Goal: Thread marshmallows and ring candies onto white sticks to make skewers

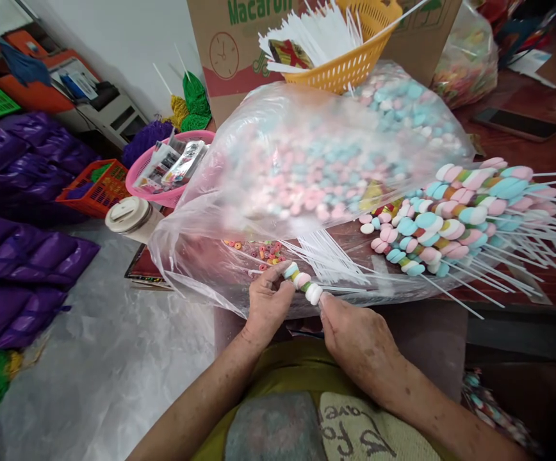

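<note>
Between my hands is a candy skewer (302, 282) threaded with white, pink, blue and green pieces that look like marshmallows and gummies. The fingertips of my left hand (269, 299) pinch its upper left end. At the lower right end, my right hand (357, 326) is closed by the white pieces; the stick inside that grip is hidden. Just beyond lie loose white sticks (330, 256) and small ring-shaped candies (271, 251). A large clear plastic bag (278, 160) full of pink, blue and white marshmallows covers much of the table. To the right, finished-looking skewers (451, 218) are piled up.
A yellow basket (340, 73) of white sticks stands by a cardboard box (230, 64). A pink basket (196, 136) with packets and a lidded cup (131, 218) are at the left. Purple bags (23, 275) lie beyond; a phone (518, 123) rests at far right.
</note>
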The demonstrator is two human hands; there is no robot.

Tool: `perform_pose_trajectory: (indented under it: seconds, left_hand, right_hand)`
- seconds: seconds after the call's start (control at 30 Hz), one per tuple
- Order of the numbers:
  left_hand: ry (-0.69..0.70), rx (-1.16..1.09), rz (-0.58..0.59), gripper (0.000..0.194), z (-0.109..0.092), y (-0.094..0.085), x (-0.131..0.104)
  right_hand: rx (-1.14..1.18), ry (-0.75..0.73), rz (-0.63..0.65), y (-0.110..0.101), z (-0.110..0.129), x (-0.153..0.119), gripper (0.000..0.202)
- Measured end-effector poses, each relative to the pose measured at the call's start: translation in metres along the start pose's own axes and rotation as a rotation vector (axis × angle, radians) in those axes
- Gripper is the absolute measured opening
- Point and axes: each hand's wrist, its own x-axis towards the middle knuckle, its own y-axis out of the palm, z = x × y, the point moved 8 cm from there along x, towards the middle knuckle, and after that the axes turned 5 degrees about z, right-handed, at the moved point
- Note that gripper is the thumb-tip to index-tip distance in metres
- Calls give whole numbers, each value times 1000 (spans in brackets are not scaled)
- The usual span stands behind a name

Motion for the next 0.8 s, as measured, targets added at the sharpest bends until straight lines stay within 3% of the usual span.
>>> perform_pose_trajectory:
  seconds: [0.2,0.37,0.47,0.6,0.8]
  left_hand:
    - [-23,-217,-40,17,-13,-6,22]
    - [-236,-507,157,17,-19,41,31]
    - [-237,-641,195,19,-23,59,22]
    - [-215,-692,166,21,-17,63,14]
    - [-264,-808,131,19,-11,68,17]
  right_hand:
    - [233,-50,54,10,-1,7,19]
    - [328,-44,-40,0,-3,5,22]
    - [304,-20,15,1,-2,6,18]
    - [250,-6,85,2,0,8,16]
    - [187,-37,-2,4,3,18,17]
